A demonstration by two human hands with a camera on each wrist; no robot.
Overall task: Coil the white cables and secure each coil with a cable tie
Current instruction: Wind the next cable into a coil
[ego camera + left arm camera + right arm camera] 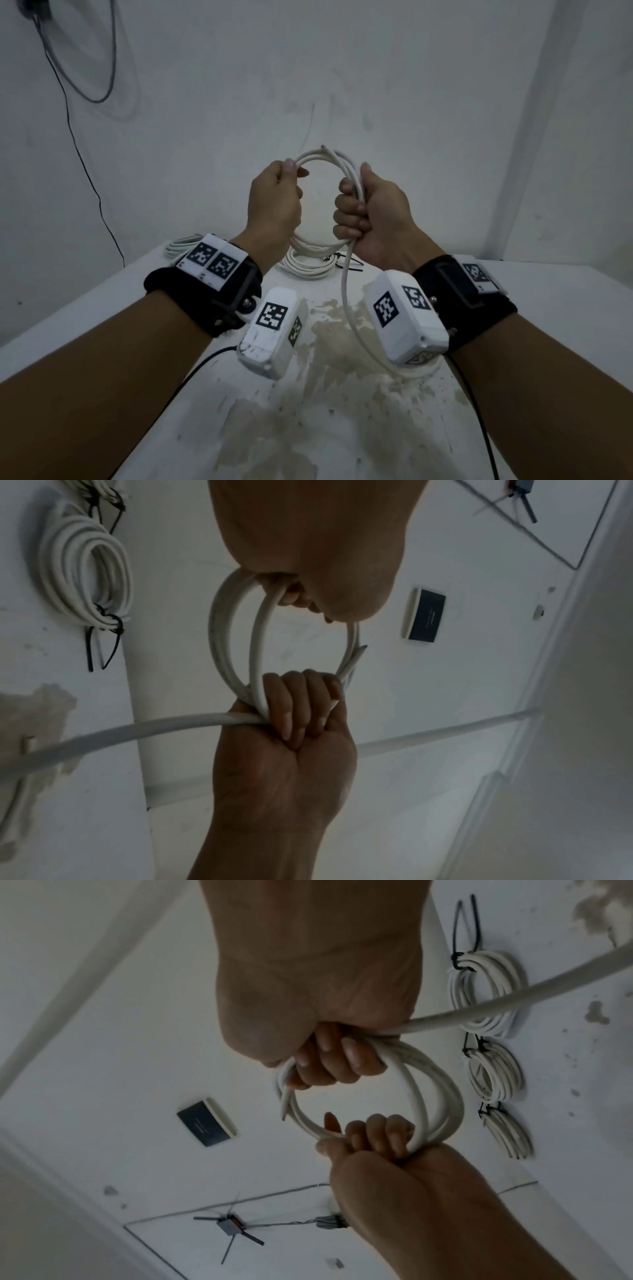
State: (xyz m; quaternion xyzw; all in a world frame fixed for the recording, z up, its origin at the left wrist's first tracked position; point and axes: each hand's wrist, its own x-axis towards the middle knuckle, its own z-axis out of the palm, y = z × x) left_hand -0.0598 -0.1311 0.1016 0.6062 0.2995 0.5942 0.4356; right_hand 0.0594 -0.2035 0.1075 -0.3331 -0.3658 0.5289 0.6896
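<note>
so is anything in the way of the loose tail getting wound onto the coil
Nothing visible. The loose tail hangs free from the right hand down to the table, apart from the tied coils. Both hands, left hand included, already grip the coil.

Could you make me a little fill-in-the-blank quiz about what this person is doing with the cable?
1. Both hands hold a white cable wound into a ____.
2. The loose tail of the cable hangs from the ____ hand's grip.
3. The finished coils on the table are bound with ties coloured ____.
4. The number of finished coils seen from the right wrist is ____.

Missing words: coil; right; black; three
</note>
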